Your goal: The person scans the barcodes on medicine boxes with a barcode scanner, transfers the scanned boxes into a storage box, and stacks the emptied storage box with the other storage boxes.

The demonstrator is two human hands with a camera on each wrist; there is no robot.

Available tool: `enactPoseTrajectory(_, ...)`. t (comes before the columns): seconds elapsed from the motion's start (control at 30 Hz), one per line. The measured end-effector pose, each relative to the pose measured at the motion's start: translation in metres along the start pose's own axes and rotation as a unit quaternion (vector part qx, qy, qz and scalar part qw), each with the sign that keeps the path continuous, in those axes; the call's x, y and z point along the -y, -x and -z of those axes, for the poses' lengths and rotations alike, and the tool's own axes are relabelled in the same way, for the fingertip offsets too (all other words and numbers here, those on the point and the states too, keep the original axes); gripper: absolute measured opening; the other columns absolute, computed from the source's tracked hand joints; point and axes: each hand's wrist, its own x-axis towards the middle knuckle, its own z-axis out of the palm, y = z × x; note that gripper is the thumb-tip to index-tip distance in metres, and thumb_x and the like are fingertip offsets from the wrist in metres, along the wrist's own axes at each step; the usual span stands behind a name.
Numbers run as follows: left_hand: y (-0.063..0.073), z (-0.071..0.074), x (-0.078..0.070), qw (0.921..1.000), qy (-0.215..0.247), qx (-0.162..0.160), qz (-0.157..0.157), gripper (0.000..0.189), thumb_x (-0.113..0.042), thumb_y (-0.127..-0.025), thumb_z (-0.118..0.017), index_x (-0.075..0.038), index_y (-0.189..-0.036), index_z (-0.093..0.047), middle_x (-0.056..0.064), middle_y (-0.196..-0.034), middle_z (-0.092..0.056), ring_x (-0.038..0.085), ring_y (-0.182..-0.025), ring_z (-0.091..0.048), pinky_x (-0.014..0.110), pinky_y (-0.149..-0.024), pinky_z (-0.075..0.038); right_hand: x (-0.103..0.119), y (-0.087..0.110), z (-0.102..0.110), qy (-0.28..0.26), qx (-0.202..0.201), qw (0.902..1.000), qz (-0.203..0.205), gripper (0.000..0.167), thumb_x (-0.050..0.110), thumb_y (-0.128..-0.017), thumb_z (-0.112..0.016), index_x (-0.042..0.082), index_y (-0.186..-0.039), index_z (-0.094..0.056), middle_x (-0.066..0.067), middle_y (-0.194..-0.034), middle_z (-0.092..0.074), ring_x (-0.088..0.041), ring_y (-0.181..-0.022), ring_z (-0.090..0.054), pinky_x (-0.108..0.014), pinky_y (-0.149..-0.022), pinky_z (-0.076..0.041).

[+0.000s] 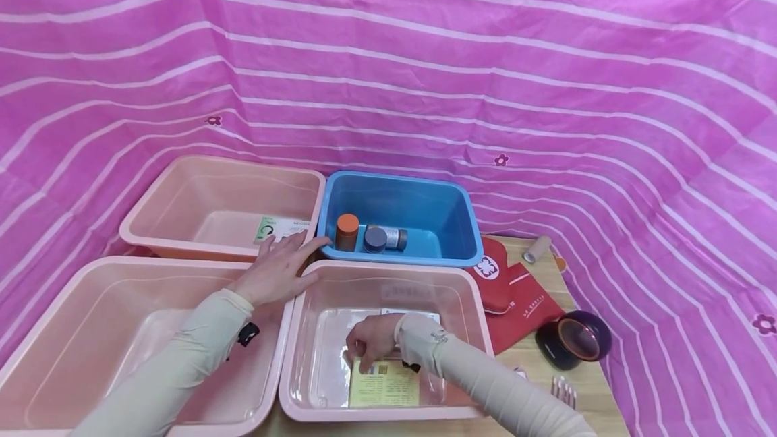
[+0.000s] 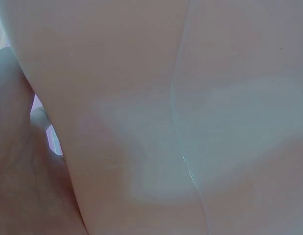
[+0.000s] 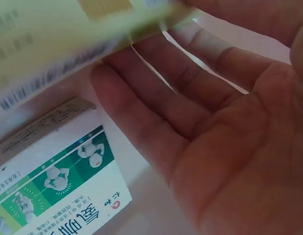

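In the front right pink bin [image 1: 382,414], my right hand [image 1: 371,339] pinches the edge of a pale yellow medicine box [image 1: 391,390]. The right wrist view shows the fingers under that yellow box's edge, with the thumb side above. Below it lies a white and green medicine box [image 3: 58,181] printed with small figures. My left hand [image 1: 276,268] rests with spread, relaxed fingers where the bin rims meet, its fingertips by the blue bin [image 1: 419,187]. The left wrist view is mostly filled by a pink bin wall [image 2: 141,122], with part of the hand at the left edge.
The blue bin holds an orange-lidded bottle [image 1: 347,224], a dark-lidded jar [image 1: 375,240] and a lying bottle [image 1: 396,238]. A white and green box [image 1: 279,228] lies in the back left pink bin. At right are red pouches [image 1: 522,309], a black round object [image 1: 573,339] and a fork [image 1: 563,391].
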Motion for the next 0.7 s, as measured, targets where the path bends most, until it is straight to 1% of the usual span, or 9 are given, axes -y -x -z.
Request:
enactPoseTrajectory(0.13,0.000,0.001,-0.001,1.0000,0.003,0.002,0.002,0.066,-0.045,-0.097,-0.065,-0.026,-0.156,-0.042,0.025,-0.160,-0.039,0.052,-0.146,-0.037,0.078,-0.117,-0.008,-0.001,0.006,0.011,-0.023,-0.015,0.9996,-0.004,0.015,0.016,-0.086,-0.084,0.020,-0.091,-0.070,0.011,-0.081,-0.058,-0.002,-0.077,-0.052,-0.017,-0.073,-0.045)
enactPoseTrajectory(0.3,0.000,0.001,-0.002,0.9999,0.001,0.005,0.009,0.067,-0.046,-0.097,-0.066,-0.026,-0.156,-0.042,0.025,-0.162,-0.037,0.052,-0.147,-0.035,0.078,-0.118,-0.007,-0.003,0.016,0.024,-0.065,-0.046,0.9968,-0.004,0.017,0.015,-0.086,-0.083,0.022,-0.094,-0.070,0.010,-0.083,-0.061,-0.004,-0.080,-0.055,-0.019,-0.074,-0.047)
enactPoseTrajectory(0.43,0.001,0.000,-0.002,0.9999,0.001,0.006,0.012,0.068,-0.047,-0.097,-0.065,-0.027,-0.157,-0.041,0.024,-0.162,-0.036,0.052,-0.147,-0.034,0.078,-0.118,-0.007,-0.005,0.022,0.033,-0.062,-0.073,0.9953,0.002,0.018,0.015,-0.086,-0.083,0.024,-0.095,-0.070,0.012,-0.084,-0.065,-0.004,-0.079,-0.059,-0.018,-0.073,-0.051)
enactPoseTrajectory(0.57,0.001,0.000,-0.003,0.9999,0.000,0.005,0.013,0.068,-0.047,-0.097,-0.065,-0.026,-0.157,-0.041,0.024,-0.162,-0.037,0.052,-0.148,-0.034,0.078,-0.118,-0.007,-0.005,0.032,0.041,-0.062,-0.103,0.9927,-0.003,0.022,0.015,-0.085,-0.084,0.026,-0.098,-0.070,0.014,-0.088,-0.067,-0.005,-0.083,-0.061,-0.019,-0.077,-0.053)
enactPoseTrajectory(0.7,0.001,0.001,-0.003,0.9999,0.000,0.006,0.016,0.068,-0.047,-0.097,-0.065,-0.026,-0.157,-0.041,0.024,-0.162,-0.036,0.052,-0.148,-0.033,0.078,-0.118,-0.007,-0.004,0.044,0.049,-0.087,-0.128,0.9880,0.002,0.026,0.014,-0.084,-0.085,0.024,-0.103,-0.071,0.013,-0.094,-0.068,-0.006,-0.088,-0.062,-0.020,-0.080,-0.054)
